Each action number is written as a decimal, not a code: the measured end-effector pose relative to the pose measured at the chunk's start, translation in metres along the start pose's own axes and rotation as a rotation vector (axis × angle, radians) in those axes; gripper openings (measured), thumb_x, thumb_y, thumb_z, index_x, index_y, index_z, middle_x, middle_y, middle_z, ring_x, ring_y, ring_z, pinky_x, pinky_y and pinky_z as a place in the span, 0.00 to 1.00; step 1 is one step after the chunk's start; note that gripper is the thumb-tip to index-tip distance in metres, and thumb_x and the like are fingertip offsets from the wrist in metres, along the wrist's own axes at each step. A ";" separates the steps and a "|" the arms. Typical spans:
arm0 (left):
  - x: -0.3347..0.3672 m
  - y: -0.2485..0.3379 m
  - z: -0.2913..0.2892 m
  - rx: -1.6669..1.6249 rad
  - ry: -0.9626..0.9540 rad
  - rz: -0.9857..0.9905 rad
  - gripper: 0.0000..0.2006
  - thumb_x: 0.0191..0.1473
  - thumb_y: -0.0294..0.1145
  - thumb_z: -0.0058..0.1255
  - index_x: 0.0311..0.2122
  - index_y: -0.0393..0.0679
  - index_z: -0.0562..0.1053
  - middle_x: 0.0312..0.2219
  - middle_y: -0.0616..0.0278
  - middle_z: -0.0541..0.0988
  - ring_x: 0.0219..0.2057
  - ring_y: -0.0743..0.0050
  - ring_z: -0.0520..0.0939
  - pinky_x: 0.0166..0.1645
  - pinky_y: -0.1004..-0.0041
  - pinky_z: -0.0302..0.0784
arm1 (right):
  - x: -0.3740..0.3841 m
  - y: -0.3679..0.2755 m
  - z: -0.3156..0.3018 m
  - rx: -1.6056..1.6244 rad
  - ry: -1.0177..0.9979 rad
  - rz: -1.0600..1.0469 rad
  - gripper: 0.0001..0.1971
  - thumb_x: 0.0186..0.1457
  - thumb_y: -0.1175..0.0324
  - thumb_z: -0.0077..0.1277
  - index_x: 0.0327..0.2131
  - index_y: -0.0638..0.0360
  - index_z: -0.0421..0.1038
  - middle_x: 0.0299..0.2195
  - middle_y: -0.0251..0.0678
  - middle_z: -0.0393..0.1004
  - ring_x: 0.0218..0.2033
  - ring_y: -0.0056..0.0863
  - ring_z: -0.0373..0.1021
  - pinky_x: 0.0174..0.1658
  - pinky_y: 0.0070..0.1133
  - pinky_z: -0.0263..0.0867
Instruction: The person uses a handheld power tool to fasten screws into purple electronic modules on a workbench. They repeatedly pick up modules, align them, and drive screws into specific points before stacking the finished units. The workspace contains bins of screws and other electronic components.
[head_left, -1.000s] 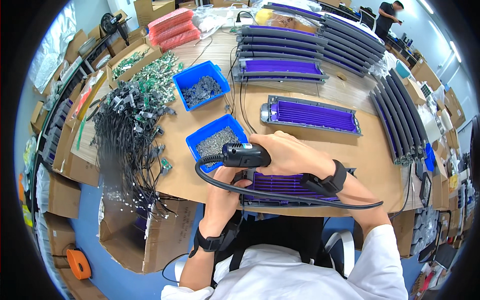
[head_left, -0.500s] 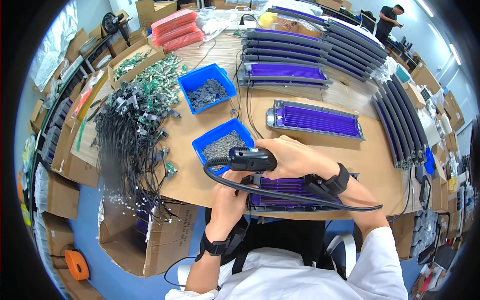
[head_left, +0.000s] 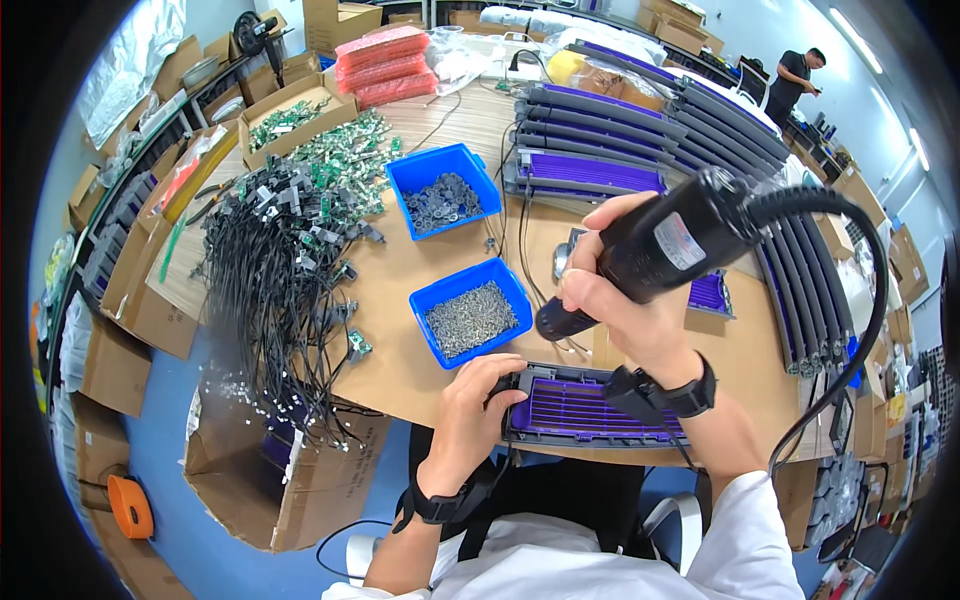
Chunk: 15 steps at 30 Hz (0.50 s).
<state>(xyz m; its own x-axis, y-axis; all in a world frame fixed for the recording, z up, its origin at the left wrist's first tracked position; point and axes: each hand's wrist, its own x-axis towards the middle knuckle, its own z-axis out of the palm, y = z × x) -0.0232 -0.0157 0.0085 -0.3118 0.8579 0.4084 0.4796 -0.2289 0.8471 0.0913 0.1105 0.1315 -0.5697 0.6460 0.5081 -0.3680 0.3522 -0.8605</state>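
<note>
My right hand (head_left: 632,305) is wrapped round a black electric screwdriver (head_left: 690,225), its cable curving away to the right. The tool is raised and tilted, its tip end (head_left: 558,322) pointing down left above the table. Below it, a grey housing with purple slats (head_left: 570,406) lies at the near table edge. My left hand (head_left: 466,412) grips this housing's left end between thumb and fingers. Just beyond that hand sits a blue tray (head_left: 452,287) of small metal screws. A second purple-slatted housing (head_left: 710,293) lies farther back, partly hidden by my right hand and the tool.
Another blue tray (head_left: 437,163) holds dark grey small parts. Black cables with connectors (head_left: 275,255) and green circuit boards (head_left: 350,140) heap at the left. Stacked housings (head_left: 600,130) stand at the back, more (head_left: 805,285) at the right. A person (head_left: 795,85) stands far right.
My right hand has lifted the screwdriver up and to the right, off the housing's left end. My left hand stays at that end, now more visible. The view has shifted slightly.
</note>
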 end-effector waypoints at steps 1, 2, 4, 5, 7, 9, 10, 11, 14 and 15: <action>0.000 0.000 0.001 -0.010 0.001 -0.004 0.16 0.41 0.16 0.58 0.39 0.36 0.75 0.38 0.54 0.79 0.40 0.59 0.80 0.45 0.70 0.75 | 0.000 0.006 0.002 0.022 0.011 -0.041 0.22 0.45 0.82 0.53 0.44 0.62 0.59 0.19 0.35 0.68 0.19 0.23 0.68 0.27 0.20 0.67; 0.001 0.000 0.001 -0.019 -0.002 -0.009 0.15 0.41 0.16 0.58 0.39 0.36 0.75 0.38 0.53 0.79 0.39 0.59 0.80 0.45 0.70 0.75 | 0.000 0.014 0.003 0.046 0.026 -0.082 0.21 0.45 0.82 0.52 0.44 0.62 0.58 0.19 0.36 0.67 0.19 0.25 0.68 0.27 0.21 0.67; 0.003 0.000 0.003 -0.030 -0.009 -0.017 0.16 0.41 0.17 0.58 0.39 0.36 0.75 0.38 0.53 0.79 0.39 0.58 0.80 0.45 0.70 0.75 | -0.001 0.024 0.008 0.093 0.072 -0.063 0.21 0.46 0.82 0.51 0.44 0.62 0.58 0.19 0.37 0.67 0.19 0.25 0.68 0.27 0.23 0.67; 0.003 0.000 0.003 -0.033 -0.012 -0.022 0.16 0.41 0.17 0.59 0.39 0.36 0.75 0.38 0.53 0.79 0.39 0.57 0.80 0.45 0.69 0.75 | -0.002 0.028 0.010 0.119 0.094 -0.053 0.20 0.46 0.83 0.51 0.44 0.62 0.58 0.19 0.37 0.67 0.19 0.26 0.68 0.27 0.23 0.68; 0.003 -0.001 0.001 -0.039 -0.016 0.000 0.15 0.42 0.17 0.58 0.40 0.37 0.74 0.37 0.52 0.78 0.40 0.52 0.79 0.44 0.66 0.74 | -0.003 0.036 0.013 0.119 0.108 -0.045 0.20 0.46 0.83 0.51 0.44 0.62 0.58 0.20 0.38 0.67 0.19 0.25 0.68 0.27 0.23 0.67; 0.003 -0.001 0.000 -0.040 -0.016 0.015 0.15 0.43 0.17 0.57 0.40 0.37 0.74 0.37 0.51 0.78 0.40 0.50 0.78 0.43 0.64 0.74 | -0.004 0.043 0.015 0.111 0.108 -0.057 0.20 0.46 0.83 0.50 0.44 0.62 0.58 0.21 0.38 0.68 0.19 0.25 0.67 0.27 0.24 0.67; 0.004 0.000 0.000 -0.039 -0.014 0.018 0.15 0.43 0.17 0.57 0.40 0.37 0.74 0.37 0.51 0.78 0.40 0.50 0.78 0.43 0.64 0.74 | -0.004 0.046 0.015 0.138 0.115 -0.069 0.20 0.46 0.84 0.52 0.43 0.63 0.60 0.21 0.36 0.69 0.21 0.22 0.68 0.27 0.21 0.67; 0.003 0.000 0.000 -0.037 -0.012 0.021 0.15 0.43 0.17 0.57 0.40 0.37 0.74 0.37 0.51 0.78 0.40 0.49 0.78 0.43 0.64 0.74 | -0.005 0.050 0.016 0.167 0.121 -0.080 0.20 0.45 0.84 0.54 0.43 0.64 0.62 0.22 0.34 0.71 0.22 0.19 0.69 0.27 0.18 0.66; 0.003 -0.002 0.001 -0.042 -0.011 0.016 0.15 0.43 0.17 0.57 0.39 0.37 0.73 0.37 0.51 0.78 0.40 0.49 0.78 0.43 0.64 0.74 | -0.005 0.055 0.015 0.199 0.133 -0.087 0.19 0.45 0.84 0.57 0.42 0.65 0.64 0.23 0.32 0.73 0.24 0.15 0.70 0.28 0.15 0.66; 0.003 -0.002 0.001 -0.042 -0.011 0.015 0.15 0.43 0.17 0.57 0.40 0.37 0.74 0.37 0.51 0.78 0.40 0.49 0.78 0.43 0.64 0.74 | -0.006 0.055 0.015 0.200 0.135 -0.085 0.19 0.45 0.84 0.57 0.42 0.65 0.64 0.23 0.32 0.73 0.25 0.15 0.70 0.29 0.15 0.66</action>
<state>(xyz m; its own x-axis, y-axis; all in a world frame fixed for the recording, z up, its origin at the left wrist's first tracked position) -0.0243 -0.0128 0.0078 -0.2958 0.8592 0.4175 0.4490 -0.2607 0.8547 0.0628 0.1158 0.0815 -0.4325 0.7091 0.5570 -0.5560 0.2765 -0.7838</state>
